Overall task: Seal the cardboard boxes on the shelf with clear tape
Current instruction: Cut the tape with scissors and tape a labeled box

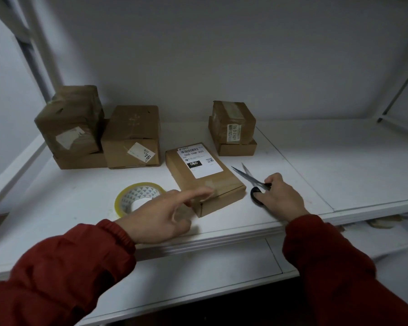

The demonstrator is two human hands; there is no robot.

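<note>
Fingers round scissors — forefinger on box

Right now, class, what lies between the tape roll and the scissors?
In the head view, the flat labelled box lies between tape roll and scissors.

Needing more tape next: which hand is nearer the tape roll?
Left. The left hand lies right beside the tape roll, its forefinger on the flat box; the right hand holds the scissors beyond that box.

left hand fingers press the flat box beside the tape roll; right hand grips open scissors.
</note>
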